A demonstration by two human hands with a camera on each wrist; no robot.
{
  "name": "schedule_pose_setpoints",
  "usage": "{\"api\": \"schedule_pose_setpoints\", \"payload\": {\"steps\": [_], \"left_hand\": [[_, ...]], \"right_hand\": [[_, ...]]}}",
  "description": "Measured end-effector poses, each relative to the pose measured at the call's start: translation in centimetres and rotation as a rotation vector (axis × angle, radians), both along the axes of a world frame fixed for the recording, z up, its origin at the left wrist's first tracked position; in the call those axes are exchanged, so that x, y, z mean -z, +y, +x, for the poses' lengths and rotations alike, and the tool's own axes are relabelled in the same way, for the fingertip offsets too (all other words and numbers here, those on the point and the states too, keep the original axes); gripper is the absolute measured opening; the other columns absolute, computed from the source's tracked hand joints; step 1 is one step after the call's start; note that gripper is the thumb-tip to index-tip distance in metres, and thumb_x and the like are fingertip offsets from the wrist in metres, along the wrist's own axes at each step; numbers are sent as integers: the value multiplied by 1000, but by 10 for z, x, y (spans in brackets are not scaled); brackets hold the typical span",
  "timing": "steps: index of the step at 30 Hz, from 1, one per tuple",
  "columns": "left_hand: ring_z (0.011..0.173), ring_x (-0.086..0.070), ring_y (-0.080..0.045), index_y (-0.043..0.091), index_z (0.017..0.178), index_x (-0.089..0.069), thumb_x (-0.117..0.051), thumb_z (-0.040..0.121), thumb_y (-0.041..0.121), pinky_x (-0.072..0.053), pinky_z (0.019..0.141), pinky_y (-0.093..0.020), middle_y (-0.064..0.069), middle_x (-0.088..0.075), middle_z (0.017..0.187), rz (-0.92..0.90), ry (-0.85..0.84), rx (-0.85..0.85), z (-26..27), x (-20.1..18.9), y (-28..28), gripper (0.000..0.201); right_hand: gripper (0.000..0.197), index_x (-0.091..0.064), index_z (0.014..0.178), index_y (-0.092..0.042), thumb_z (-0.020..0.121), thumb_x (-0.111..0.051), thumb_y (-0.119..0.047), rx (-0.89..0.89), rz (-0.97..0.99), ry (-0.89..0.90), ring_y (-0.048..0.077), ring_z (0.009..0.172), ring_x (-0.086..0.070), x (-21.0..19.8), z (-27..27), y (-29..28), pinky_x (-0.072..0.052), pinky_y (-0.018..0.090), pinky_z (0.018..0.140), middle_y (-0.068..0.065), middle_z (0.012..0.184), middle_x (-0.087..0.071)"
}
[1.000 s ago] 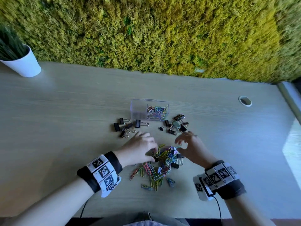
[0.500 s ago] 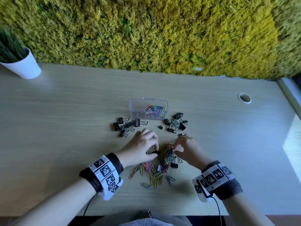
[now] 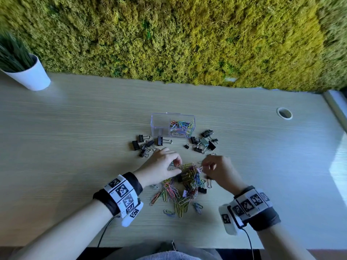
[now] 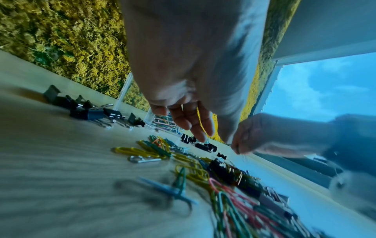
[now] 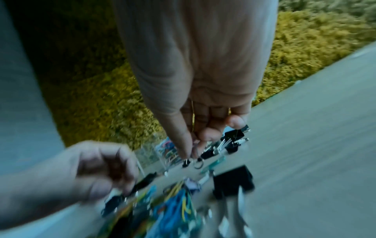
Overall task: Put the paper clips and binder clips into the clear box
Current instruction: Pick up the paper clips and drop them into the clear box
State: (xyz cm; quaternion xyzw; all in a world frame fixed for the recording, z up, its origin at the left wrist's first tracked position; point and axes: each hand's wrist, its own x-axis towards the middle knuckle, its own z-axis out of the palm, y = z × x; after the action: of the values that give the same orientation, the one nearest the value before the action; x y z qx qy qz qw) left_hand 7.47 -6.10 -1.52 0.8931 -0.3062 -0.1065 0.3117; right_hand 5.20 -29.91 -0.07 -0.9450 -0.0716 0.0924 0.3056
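Note:
The clear box (image 3: 159, 126) stands open mid-table, with coloured paper clips (image 3: 181, 126) in its right half. Black binder clips lie in two groups, one left (image 3: 143, 145) and one right (image 3: 204, 144) of the box's front. A tangled heap of paper clips (image 3: 178, 192) with a few binder clips lies nearer me. My left hand (image 3: 177, 167) and right hand (image 3: 203, 167) meet over the heap's far end. Each pinches clips from the tangle. In the right wrist view, thumb and forefinger (image 5: 183, 145) close on a thin wire clip. The left wrist view is blurred.
A white plant pot (image 3: 32, 77) stands at the far left corner. A moss wall (image 3: 169, 34) runs behind the table. A cable hole (image 3: 284, 113) sits at the right, near a window ledge (image 3: 336, 102). The table's front edge is close to my body.
Both hands have drawn together over the far end of the heap. Their fingers have closed from a looser reach into pinches on the tangled clips.

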Motion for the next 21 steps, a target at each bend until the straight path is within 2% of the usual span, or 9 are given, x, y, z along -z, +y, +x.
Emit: {"api": "schedule_pose_setpoints", "payload": {"steps": [3, 5, 8, 10, 13, 14, 16, 18, 21], "left_hand": [[95, -46, -11, 28, 102, -59, -66, 77, 49, -36, 88, -35, 15, -58, 98, 155, -96, 71, -1, 2, -4, 33], [102, -44, -14, 27, 108, -59, -64, 76, 57, -33, 89, -33, 11, -59, 106, 282, -135, 110, -4, 0, -11, 44], [106, -41, -16, 22, 111, -58, -61, 74, 63, -27, 92, -35, 7, -56, 111, 435, -152, 139, -8, -3, -22, 55], [108, -40, -17, 19, 109, -58, -62, 76, 58, -25, 93, -35, 4, -55, 111, 461, -162, 140, -11, -3, -26, 51], [105, -39, -16, 19, 107, -59, -63, 81, 49, -25, 91, -34, 4, -55, 107, 419, -172, 126, -14, -2, -24, 39], [103, -39, -16, 20, 106, -59, -63, 81, 46, -25, 90, -33, 5, -56, 105, 397, -174, 125, -14, -2, -23, 36], [99, -43, -15, 20, 100, -60, -65, 82, 39, -26, 84, -31, 6, -57, 99, 333, -197, 123, -14, -3, -20, 26], [90, -49, -15, 21, 86, -60, -66, 82, 29, -27, 78, -28, 7, -60, 87, 270, -236, 115, -12, -3, -17, 11], [81, -53, -12, 19, 82, -61, -68, 82, 23, -34, 81, -27, 6, -64, 82, 207, -205, 72, -6, -6, -13, 8]], "right_hand": [[16, -68, 71, -15, 68, -76, -2, 209, 128, -110, -5, 54, -58, -5, 15, -10, -42, 7, 52, -6, 62, -65], [15, -67, 72, -13, 69, -76, -2, 283, 171, -159, -8, 56, -56, -9, 24, -13, -37, 4, 50, -9, 61, -62], [19, -68, 86, -15, 71, -75, -6, 282, 165, -230, -1, 64, -58, -14, 31, -16, -39, 6, 56, -8, 79, -65], [24, -68, 91, -17, 70, -74, -6, 181, 106, -214, 4, 72, -54, -13, 29, -17, -39, 9, 61, -7, 89, -63], [26, -68, 90, -24, 71, -75, -8, -52, -40, -120, 1, 80, -46, 2, 19, -16, -35, 9, 69, -9, 93, -61], [27, -69, 91, -26, 70, -76, -11, -95, -80, -97, 2, 83, -44, 9, 15, -15, -35, 13, 72, -11, 93, -60], [29, -70, 93, -30, 67, -79, -20, -137, -140, -73, 5, 88, -40, 19, 8, -11, -35, 21, 74, -13, 92, -58], [31, -70, 95, -32, 67, -79, -27, -151, -191, -60, 7, 90, -38, 22, 4, -6, -35, 25, 74, -12, 93, -57], [26, -70, 93, -30, 69, -78, -27, -153, -193, -52, 12, 93, -43, 20, 4, -1, -41, 29, 77, -7, 96, -59]]}}
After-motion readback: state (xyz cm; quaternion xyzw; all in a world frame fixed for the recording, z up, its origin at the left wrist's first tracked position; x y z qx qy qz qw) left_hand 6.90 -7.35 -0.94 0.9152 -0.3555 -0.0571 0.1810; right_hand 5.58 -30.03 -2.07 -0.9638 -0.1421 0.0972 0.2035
